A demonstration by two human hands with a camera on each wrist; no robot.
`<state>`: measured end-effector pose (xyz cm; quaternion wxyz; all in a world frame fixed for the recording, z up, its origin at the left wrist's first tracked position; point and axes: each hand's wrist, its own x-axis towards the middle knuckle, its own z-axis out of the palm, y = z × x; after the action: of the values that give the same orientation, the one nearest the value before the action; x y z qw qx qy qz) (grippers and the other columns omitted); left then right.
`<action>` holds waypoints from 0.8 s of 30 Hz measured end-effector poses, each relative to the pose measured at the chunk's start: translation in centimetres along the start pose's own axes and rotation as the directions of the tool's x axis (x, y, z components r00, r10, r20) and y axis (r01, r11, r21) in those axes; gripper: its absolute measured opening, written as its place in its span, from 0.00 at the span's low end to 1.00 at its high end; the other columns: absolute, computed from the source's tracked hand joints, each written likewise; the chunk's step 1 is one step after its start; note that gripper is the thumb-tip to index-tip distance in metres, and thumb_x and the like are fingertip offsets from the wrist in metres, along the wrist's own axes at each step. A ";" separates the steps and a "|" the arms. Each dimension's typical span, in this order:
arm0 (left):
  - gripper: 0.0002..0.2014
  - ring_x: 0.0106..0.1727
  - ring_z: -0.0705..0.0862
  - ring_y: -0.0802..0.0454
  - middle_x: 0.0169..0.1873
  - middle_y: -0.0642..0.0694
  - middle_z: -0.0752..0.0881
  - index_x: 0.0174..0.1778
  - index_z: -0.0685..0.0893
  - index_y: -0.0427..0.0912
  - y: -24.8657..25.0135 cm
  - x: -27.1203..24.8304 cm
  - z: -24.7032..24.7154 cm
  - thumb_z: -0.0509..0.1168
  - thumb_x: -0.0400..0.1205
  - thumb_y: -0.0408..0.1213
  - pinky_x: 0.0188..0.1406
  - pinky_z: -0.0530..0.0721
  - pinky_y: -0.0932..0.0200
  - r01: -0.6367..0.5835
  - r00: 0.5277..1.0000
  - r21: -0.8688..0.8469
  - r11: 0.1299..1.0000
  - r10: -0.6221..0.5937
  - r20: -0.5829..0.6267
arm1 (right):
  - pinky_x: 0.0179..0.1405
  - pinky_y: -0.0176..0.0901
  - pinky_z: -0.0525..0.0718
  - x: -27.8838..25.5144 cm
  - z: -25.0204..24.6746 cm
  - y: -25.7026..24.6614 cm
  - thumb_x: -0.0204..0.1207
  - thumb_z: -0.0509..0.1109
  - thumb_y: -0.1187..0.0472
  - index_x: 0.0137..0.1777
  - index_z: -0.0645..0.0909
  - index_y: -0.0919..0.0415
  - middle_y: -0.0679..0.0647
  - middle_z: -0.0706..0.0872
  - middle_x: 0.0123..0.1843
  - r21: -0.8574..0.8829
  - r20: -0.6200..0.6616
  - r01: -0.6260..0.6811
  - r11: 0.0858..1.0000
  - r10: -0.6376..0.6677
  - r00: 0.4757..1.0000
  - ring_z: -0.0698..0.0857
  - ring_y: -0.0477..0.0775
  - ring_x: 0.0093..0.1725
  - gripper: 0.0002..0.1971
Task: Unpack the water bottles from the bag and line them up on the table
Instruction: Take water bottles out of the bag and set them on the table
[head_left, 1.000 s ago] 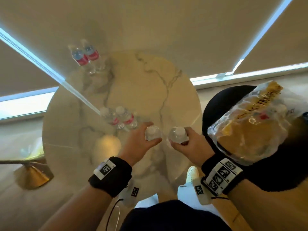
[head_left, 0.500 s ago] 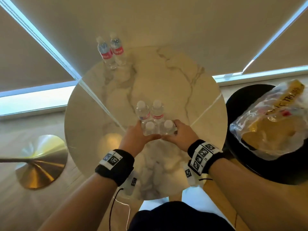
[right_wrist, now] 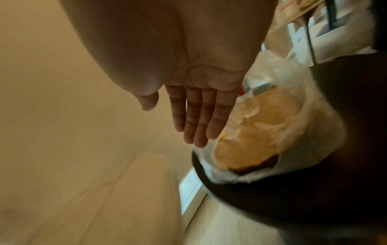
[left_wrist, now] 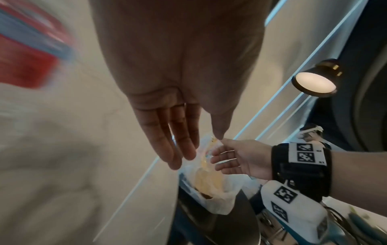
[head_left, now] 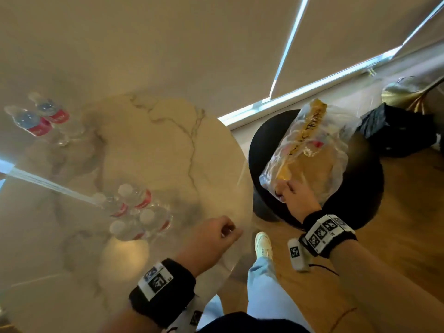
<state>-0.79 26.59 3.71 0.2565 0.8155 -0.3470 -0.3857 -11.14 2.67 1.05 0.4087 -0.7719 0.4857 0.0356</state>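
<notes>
The table [head_left: 168, 145] now carries four bottles [head_left: 134, 212] in a tight cluster near its front edge, where half a second ago both hands were setting the nearer two against the first pair; two more bottles [head_left: 40, 118] stand well apart at its far left rim. To the right of the table, the bag [head_left: 312, 159] lies on a black stool [head_left: 355, 207], with at least one clear bottle [right_wrist: 245, 107] showing inside. Both hands have let go and swung away. The right hand [head_left: 296, 198], fingers straight and empty, is at the bag's mouth; the left hand [head_left: 211, 239], open and empty, trails above the table's near edge. That pair looks placed; another fetch is likely starting.
</notes>
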 end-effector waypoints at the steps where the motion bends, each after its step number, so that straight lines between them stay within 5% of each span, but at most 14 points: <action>1: 0.14 0.42 0.86 0.57 0.41 0.52 0.89 0.49 0.86 0.48 2.0 2.2 0.8 0.66 0.84 0.56 0.43 0.81 0.65 -0.031 0.999 -0.008 0.999 0.031 0.007 | 0.56 0.61 0.84 1.5 -1.4 1.1 0.81 0.56 0.38 0.46 0.84 0.56 0.56 0.90 0.42 0.030 -0.010 -0.031 0.999 0.031 0.999 0.88 0.60 0.46 0.25; 7: 0.15 0.48 0.88 0.55 0.48 0.51 0.90 0.55 0.87 0.46 12.3 15.8 5.7 0.63 0.86 0.53 0.51 0.85 0.58 -0.126 0.990 -0.026 0.992 0.127 0.057 | 0.57 0.52 0.82 11.5 -7.3 6.2 0.83 0.57 0.43 0.51 0.86 0.60 0.59 0.91 0.49 0.001 0.023 -0.149 0.989 0.149 0.989 0.87 0.62 0.52 0.23; 11: 0.19 0.59 0.86 0.47 0.58 0.43 0.88 0.63 0.85 0.41 15.2 23.9 9.9 0.58 0.89 0.51 0.63 0.80 0.54 -0.077 0.991 0.071 0.995 0.069 0.112 | 0.66 0.51 0.76 16.6 -9.8 6.6 0.85 0.62 0.58 0.68 0.79 0.65 0.65 0.83 0.66 -0.131 0.170 -0.061 0.990 0.083 0.982 0.80 0.67 0.69 0.17; 13: 0.22 0.69 0.81 0.43 0.67 0.41 0.84 0.73 0.79 0.40 15.6 26.6 11.4 0.59 0.89 0.51 0.72 0.74 0.52 0.019 0.995 0.100 0.995 -0.028 0.092 | 0.65 0.49 0.75 18.6 -10.6 6.7 0.85 0.60 0.59 0.66 0.79 0.56 0.62 0.83 0.65 -0.157 0.177 -0.025 0.987 0.053 0.983 0.80 0.64 0.69 0.13; 14: 0.23 0.72 0.79 0.43 0.69 0.42 0.82 0.76 0.77 0.40 16.7 30.4 12.9 0.60 0.88 0.50 0.72 0.73 0.52 0.097 0.990 0.126 0.987 -0.109 0.091 | 0.57 0.44 0.75 22.7 -11.5 8.3 0.85 0.60 0.57 0.58 0.79 0.50 0.57 0.84 0.58 -0.201 0.148 -0.023 0.979 0.053 0.988 0.82 0.58 0.64 0.08; 16: 0.22 0.71 0.79 0.47 0.65 0.46 0.81 0.76 0.76 0.43 16.4 30.4 12.3 0.61 0.88 0.48 0.68 0.74 0.55 0.125 0.992 0.170 0.978 -0.129 0.014 | 0.48 0.41 0.72 22.4 -11.9 7.7 0.84 0.59 0.49 0.54 0.80 0.50 0.47 0.82 0.50 -0.191 0.081 -0.007 0.982 0.023 0.996 0.82 0.52 0.53 0.10; 19: 0.15 0.62 0.80 0.55 0.55 0.56 0.79 0.69 0.81 0.49 15.9 31.6 12.8 0.63 0.88 0.46 0.59 0.75 0.60 0.098 0.992 0.083 0.992 -0.091 -0.091 | 0.60 0.53 0.79 21.9 -12.8 6.6 0.84 0.59 0.46 0.63 0.81 0.52 0.52 0.83 0.62 -0.341 0.120 0.032 0.940 0.010 0.993 0.82 0.59 0.60 0.16; 22: 0.17 0.58 0.85 0.57 0.56 0.60 0.84 0.65 0.81 0.60 15.8 32.8 12.4 0.65 0.82 0.61 0.62 0.83 0.54 0.106 0.968 -0.015 0.994 -0.107 -0.229 | 0.75 0.56 0.72 21.8 -12.4 6.7 0.86 0.58 0.51 0.71 0.76 0.56 0.53 0.79 0.71 -0.340 0.224 0.136 0.931 -0.060 0.973 0.77 0.59 0.71 0.18; 24: 0.22 0.53 0.87 0.60 0.53 0.66 0.86 0.61 0.78 0.74 14.3 34.4 13.2 0.59 0.75 0.76 0.55 0.88 0.52 0.107 0.958 0.024 0.994 -0.096 -0.272 | 0.76 0.52 0.71 22.3 -11.6 7.4 0.87 0.58 0.52 0.76 0.73 0.62 0.60 0.76 0.77 -0.332 0.277 0.161 0.929 -0.067 0.959 0.75 0.61 0.76 0.22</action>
<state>-0.86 -10.66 -9.56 0.2657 0.8819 -0.2738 -0.2770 -9.15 -22.60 -5.75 0.3259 -0.8481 0.3674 0.1988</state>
